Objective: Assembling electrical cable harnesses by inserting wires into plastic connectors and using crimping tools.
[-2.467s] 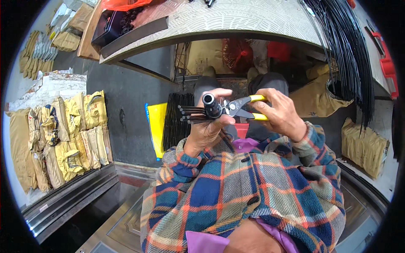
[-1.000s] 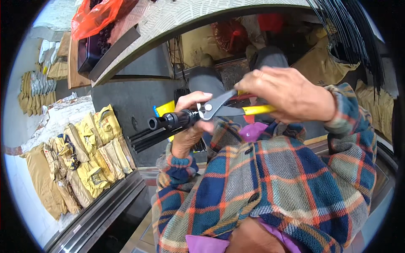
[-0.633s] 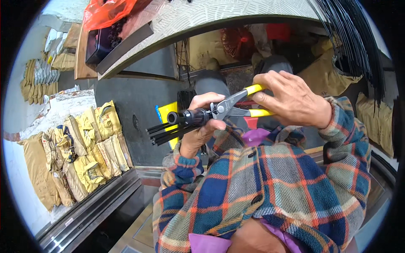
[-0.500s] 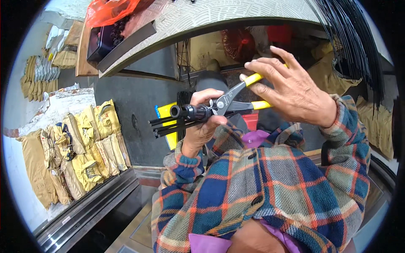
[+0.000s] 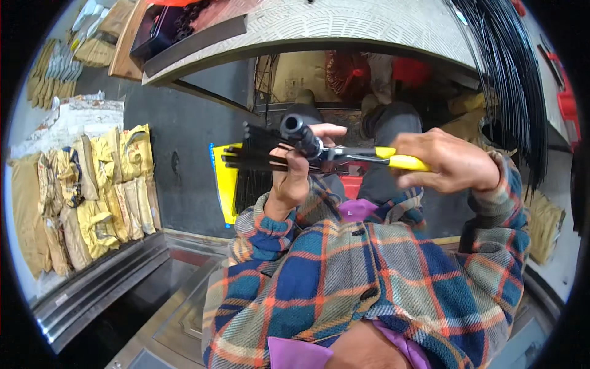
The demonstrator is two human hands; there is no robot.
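Observation:
My left hand is wrapped around a black ringed tube fitting, its hollow end facing up. Several thin black rods stick out to the left beside that hand. My right hand is closed around the yellow-handled pliers. The pliers lie nearly level, handles close together, and their jaws meet the fitting next to my left fingers. Blur and the fingers hide exactly what the jaws bite on. Below the left hand lies a yellow sheet or packet with blue edging, more black rods beside it.
A pale patterned tabletop spans the far side, with a dark tray of small black parts at its left. Long black rods hang over its right end. Folded yellow and tan bags lie at left. My knees are under the table.
My right hand has gone from spread fingers to a closed grip on the pliers, moving lower and bringing the handles together. The fitting's hollow end has swung upward and to the right.

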